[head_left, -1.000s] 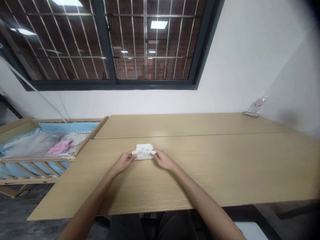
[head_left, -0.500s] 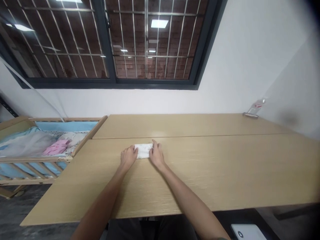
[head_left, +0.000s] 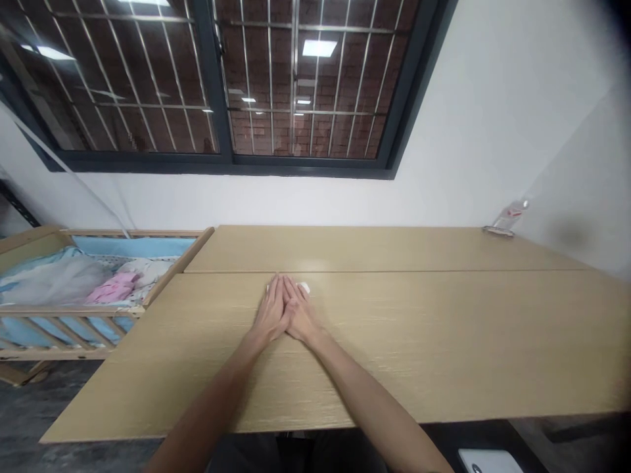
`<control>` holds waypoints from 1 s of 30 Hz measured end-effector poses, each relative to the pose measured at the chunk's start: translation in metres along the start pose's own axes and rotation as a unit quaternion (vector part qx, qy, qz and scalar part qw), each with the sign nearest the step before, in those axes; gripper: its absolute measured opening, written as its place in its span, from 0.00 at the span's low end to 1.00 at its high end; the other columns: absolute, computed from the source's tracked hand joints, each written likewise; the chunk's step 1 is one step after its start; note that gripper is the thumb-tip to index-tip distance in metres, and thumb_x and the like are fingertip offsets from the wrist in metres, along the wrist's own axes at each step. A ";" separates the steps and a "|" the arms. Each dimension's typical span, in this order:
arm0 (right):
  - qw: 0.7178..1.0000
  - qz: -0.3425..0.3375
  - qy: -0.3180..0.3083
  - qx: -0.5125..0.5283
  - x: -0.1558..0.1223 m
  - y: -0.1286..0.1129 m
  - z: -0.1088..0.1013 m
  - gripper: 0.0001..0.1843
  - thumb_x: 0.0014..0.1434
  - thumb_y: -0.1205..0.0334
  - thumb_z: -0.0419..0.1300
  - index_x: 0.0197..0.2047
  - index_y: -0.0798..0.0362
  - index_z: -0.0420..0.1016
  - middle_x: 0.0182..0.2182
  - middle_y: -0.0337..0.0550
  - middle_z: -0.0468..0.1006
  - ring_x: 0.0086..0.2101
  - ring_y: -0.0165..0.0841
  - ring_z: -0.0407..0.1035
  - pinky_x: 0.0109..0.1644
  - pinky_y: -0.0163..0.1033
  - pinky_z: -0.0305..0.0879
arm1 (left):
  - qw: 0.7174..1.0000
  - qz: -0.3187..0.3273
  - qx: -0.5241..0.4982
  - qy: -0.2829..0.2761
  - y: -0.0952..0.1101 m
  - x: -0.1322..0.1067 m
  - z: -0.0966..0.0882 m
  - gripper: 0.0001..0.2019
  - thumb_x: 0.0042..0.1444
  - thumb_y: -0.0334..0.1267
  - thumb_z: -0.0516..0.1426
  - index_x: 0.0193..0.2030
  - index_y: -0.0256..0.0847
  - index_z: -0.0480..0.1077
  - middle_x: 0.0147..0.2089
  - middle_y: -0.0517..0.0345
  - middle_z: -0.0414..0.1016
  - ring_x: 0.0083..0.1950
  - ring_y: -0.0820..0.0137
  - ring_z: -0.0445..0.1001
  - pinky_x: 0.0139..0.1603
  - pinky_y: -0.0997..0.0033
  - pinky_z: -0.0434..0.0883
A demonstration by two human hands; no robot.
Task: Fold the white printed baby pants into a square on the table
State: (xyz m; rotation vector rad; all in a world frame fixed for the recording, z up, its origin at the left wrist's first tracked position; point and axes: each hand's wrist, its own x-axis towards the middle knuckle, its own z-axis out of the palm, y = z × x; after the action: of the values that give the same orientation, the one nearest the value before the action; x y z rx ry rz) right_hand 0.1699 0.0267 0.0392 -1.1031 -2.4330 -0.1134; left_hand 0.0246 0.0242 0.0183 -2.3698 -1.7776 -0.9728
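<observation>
My left hand (head_left: 271, 309) lies flat with its fingers stretched out, pressing down on a small folded white cloth (head_left: 305, 288). Against it, side by side and touching, rests my right hand (head_left: 298, 309), also flat with fingers extended on the cloth. Most of the cloth is hidden under both hands; only a bit shows at the right and a sliver at the left. Beneath it is the light wooden tabletop (head_left: 419, 341), near the seam between its two boards.
A wooden crib (head_left: 73, 312) with blue lining and bedding, including a pink cloth (head_left: 114, 288), stands at the left. A clear plastic bottle (head_left: 511, 215) leans in the far right corner. Below the front edge, a white phone-like device (head_left: 488, 461) lies on a dark surface.
Both hands have moved from the cloth's left and right edges inward onto its top. The fingers have flattened, and the cloth is now mostly covered.
</observation>
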 end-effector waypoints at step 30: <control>0.991 0.036 -0.084 0.094 -0.016 0.041 -0.013 0.34 0.71 0.55 0.47 0.74 0.64 0.52 0.73 0.62 0.50 0.73 0.43 0.41 0.75 0.55 0.39 | 0.994 0.070 0.029 -0.072 -0.014 -0.012 0.001 0.36 0.71 0.55 0.40 0.77 0.33 0.41 0.79 0.39 0.44 0.80 0.57 0.40 0.76 0.50 0.50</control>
State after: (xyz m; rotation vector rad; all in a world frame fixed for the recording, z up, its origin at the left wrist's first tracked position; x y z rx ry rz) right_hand 0.2137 0.0395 0.0388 -1.1527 -2.4854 0.2361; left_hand 0.0108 0.0195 0.0063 -2.5470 -1.6289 -0.7415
